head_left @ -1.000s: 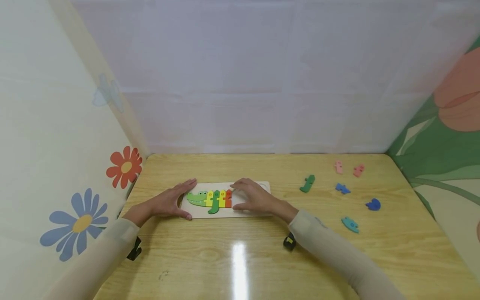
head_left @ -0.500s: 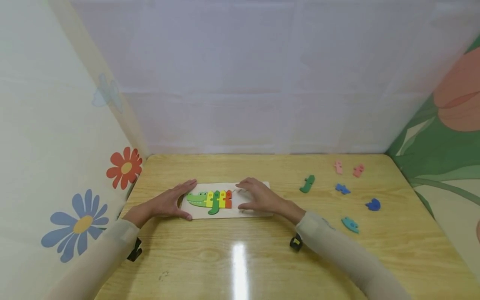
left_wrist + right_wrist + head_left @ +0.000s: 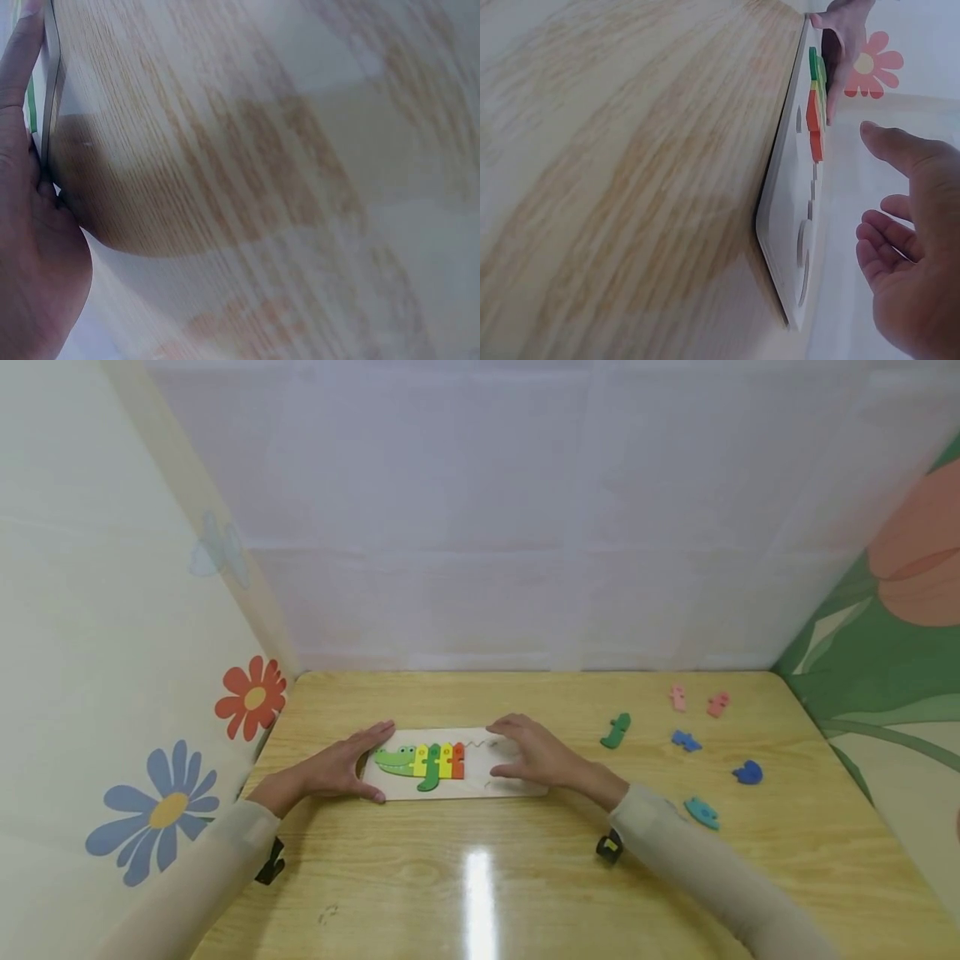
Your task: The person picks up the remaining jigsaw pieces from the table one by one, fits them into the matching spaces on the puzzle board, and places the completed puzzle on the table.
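A pale wooden puzzle board (image 3: 450, 789) lies on the table, with a crocodile's green head (image 3: 393, 762), yellow and green body pieces and a red-orange piece (image 3: 458, 762) fitted into it. Bare recesses show on its right part. My left hand (image 3: 333, 767) holds the board's left end between thumb and fingers; the left wrist view catches only part of this hand against the board's edge. Over the right end hovers my right hand (image 3: 543, 756), thumb and fingers apart, nothing between them. In the right wrist view, the right hand (image 3: 922, 240) is apart from the board (image 3: 784, 217).
Loose pieces lie right of the board: a dark green leg piece (image 3: 616, 732), two pink pieces (image 3: 678, 697), a blue piece (image 3: 686, 741), a darker blue curled piece (image 3: 747, 772) and a teal piece (image 3: 702, 812). A white wall (image 3: 480, 527) stands behind the table.
My right hand has drawn back to the right from the red-orange piece, uncovering more of the board's recesses. The left hand stays at the board's left end.
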{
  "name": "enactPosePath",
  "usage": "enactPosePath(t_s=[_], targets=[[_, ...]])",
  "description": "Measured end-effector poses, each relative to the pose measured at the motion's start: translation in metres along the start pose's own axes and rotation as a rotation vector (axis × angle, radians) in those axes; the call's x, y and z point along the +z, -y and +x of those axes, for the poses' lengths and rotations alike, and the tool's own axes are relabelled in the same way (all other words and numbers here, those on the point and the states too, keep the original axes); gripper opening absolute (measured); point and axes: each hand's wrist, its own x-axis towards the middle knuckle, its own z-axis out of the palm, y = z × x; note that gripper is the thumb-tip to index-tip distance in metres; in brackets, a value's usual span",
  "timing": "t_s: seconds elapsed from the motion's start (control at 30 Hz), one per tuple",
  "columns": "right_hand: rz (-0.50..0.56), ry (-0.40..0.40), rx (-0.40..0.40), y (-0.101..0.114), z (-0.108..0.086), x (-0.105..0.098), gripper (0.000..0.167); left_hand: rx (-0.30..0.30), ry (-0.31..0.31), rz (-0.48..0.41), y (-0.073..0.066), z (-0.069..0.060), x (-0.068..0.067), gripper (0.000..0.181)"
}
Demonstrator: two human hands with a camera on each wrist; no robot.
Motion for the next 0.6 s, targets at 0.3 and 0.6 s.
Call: enactPosePath(t_s=[0.3,0.6], targets=[[-0.024,-0.004,0.030,-0.010,-0.011,-0.011,0.071,-0.010,0.003,0.007,0.000,0.000,0.001,0.124],[-0.029,-0.026,0.016,-0.022,-0.022,-0.020,0.069,-0.001,0.000,-0.001,0.002,0.001,0.001,0.125]])
